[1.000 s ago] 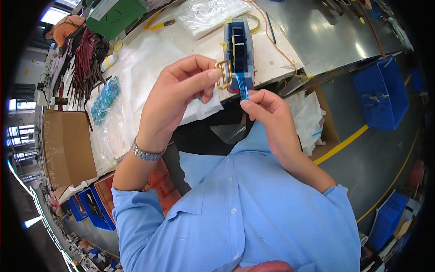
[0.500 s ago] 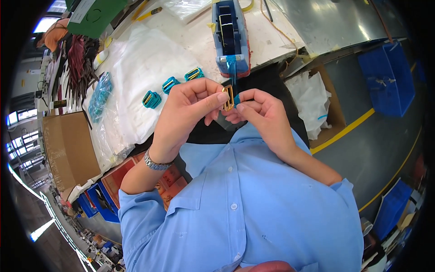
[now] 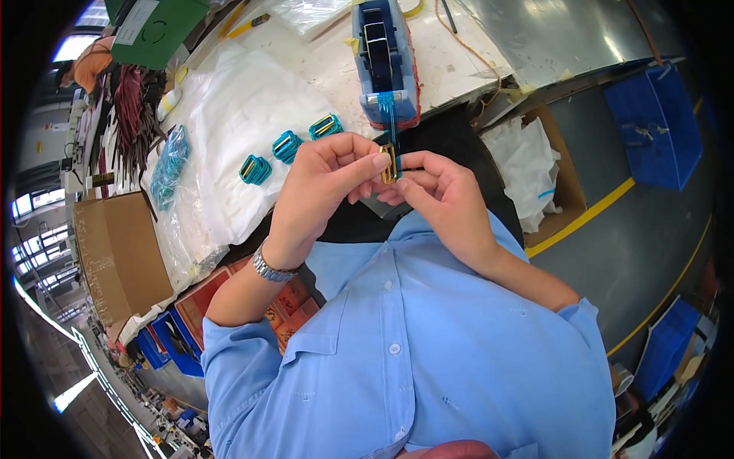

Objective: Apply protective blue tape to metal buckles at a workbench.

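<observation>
A gold rectangular slider buckle [image 3: 388,165] is pinched between the thumb and fingers of my left hand [image 3: 325,180]. Close against it, my right hand [image 3: 451,193] is closed on the end of a shiny blue tape [image 3: 394,126]. That tape runs down from a blue-grey tape dispenser [image 3: 365,86] and meets the buckle's right side; the fingers partly hide the contact. Beyond my left hand lie three buckles wrapped in blue: a left one [image 3: 254,170], a middle one [image 3: 287,147] and a right one [image 3: 326,126].
White plastic sheeting [image 3: 229,99] covers the worktable. A bag of blue pieces [image 3: 170,168] lies at left, above a cardboard box [image 3: 122,256]. To the right stand an open carton with white plastic [image 3: 524,172] and a blue bin [image 3: 657,130]. Yellow cutters [image 3: 248,24] lie far back.
The buckle has turned and shifted slightly right, closer to the tape and my right fingers. My left wrist has moved a little right. Both hands keep their grip.
</observation>
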Demonstrator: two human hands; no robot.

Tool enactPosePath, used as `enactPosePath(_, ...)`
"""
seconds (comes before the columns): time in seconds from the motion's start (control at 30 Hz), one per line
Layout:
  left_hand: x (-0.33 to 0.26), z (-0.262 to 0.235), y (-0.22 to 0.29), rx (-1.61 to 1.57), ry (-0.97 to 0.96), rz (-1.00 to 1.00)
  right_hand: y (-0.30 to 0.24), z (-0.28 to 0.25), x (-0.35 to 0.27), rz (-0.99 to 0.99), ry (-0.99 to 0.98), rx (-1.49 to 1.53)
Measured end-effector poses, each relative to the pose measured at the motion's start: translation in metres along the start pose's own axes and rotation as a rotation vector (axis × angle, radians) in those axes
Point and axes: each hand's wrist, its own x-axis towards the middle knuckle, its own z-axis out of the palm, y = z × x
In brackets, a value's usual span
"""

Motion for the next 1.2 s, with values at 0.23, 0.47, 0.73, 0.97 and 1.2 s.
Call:
enactPosePath(0.23,0.005,0.0,-0.005,0.012,0.003,-0.025,0.002,-0.002,0.008,0.058,0.012,0.012)
enactPosePath(0.47,0.004,0.005,-0.014,0.139,0.053,0.109,0.007,-0.006,0.01,0.052,0.059,-0.023)
enactPosePath(0.73,0.011,0.001,-0.034,-0.052,0.001,-0.004,0.007,-0.005,0.01,0.032,0.066,-0.023)
enactPosePath(0.97,0.015,-0.007,-0.036,-0.015,-0.043,-0.053,0.0,-0.008,0.009,0.317,-0.02,0.36)
enactPosePath(1.2,0.017,-0.013,-0.019,-0.158,-0.121,-0.218,0.002,-0.027,0.008,0.075,-0.107,-0.332)
